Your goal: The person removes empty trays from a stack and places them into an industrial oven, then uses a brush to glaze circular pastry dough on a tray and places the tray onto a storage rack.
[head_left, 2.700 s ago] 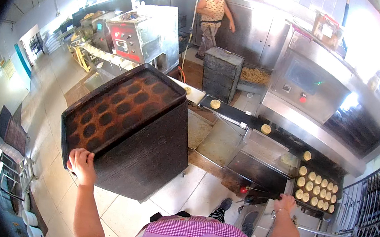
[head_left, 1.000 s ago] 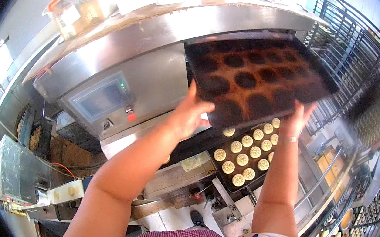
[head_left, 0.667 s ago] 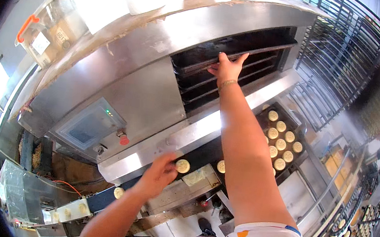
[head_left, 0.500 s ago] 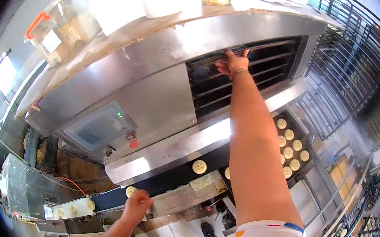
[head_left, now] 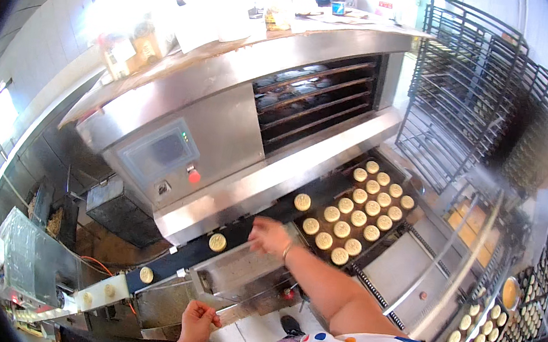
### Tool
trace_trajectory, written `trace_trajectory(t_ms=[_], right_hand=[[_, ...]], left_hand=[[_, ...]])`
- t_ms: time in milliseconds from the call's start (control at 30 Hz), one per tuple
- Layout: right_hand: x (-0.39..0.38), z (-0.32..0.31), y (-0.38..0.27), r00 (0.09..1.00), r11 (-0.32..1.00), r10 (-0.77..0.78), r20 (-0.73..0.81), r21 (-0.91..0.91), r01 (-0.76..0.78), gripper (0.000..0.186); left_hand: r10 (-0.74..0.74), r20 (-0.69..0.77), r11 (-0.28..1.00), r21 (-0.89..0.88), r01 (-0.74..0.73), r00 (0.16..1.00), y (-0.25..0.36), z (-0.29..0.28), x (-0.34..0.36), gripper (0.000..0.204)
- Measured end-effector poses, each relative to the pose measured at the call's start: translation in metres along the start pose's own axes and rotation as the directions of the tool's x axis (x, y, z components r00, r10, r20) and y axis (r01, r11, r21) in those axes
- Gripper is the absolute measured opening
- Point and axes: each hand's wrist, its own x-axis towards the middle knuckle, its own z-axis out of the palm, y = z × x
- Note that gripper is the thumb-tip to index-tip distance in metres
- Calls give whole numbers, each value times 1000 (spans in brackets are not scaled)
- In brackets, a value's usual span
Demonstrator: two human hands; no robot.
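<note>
My right hand (head_left: pixel 270 237) reaches over the front edge of the dark conveyor belt (head_left: pixel 243 230), its fingers stretched out, slightly blurred and holding nothing visible. Nearest to it on the belt are a round stamped pastry (head_left: pixel 217 242) to its left and another pastry (head_left: pixel 302 202) beyond it to the right. My left hand (head_left: pixel 198 323) hangs lower, in front of the belt, its fingers curled in with nothing seen in them. A third pastry (head_left: pixel 146 275) lies farther left on the belt. To the right, several pastries stand in rows on a dark baking tray (head_left: pixel 382 241).
Behind the belt stands a steel cabinet (head_left: pixel 222 124) with a control screen (head_left: pixel 161 149), a red button (head_left: pixel 193 177) and dark slots holding trays. Tall black racks (head_left: pixel 462 91) stand at the far right. More filled trays are at lower right; a metal rail (head_left: pixel 433 257) crosses nearby.
My right hand has come down from the cabinet's slots to the belt's front edge. My left hand stays low and curled. The view has shifted, showing more of the pastry tray.
</note>
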Motion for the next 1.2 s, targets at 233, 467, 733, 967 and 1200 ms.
trace_trajectory(t_ms=[233,467,733,967,1200], right_hand=[[-276,109,143,988,996,87,127,-15,-86,50],[-510,110,217,991,964,134,-4,-233,-131,47],[-718,64,281,988,884,3,-156,-461,-76,32],[-972,-33,399,907,921,-149,-394,-389,-17,31],[-1226,-115,457,490,958,136,-861,-12,-286,35]], left_hand=[[50,154,995,76,-63,987,-72,-10,-168,6],[39,226,937,331,-114,973,-150,-11,-304,14],[-216,431,914,405,26,876,-306,22,-425,14],[-411,615,743,654,-145,673,-346,237,-588,9],[-300,847,662,516,-544,439,-321,429,-747,7]])
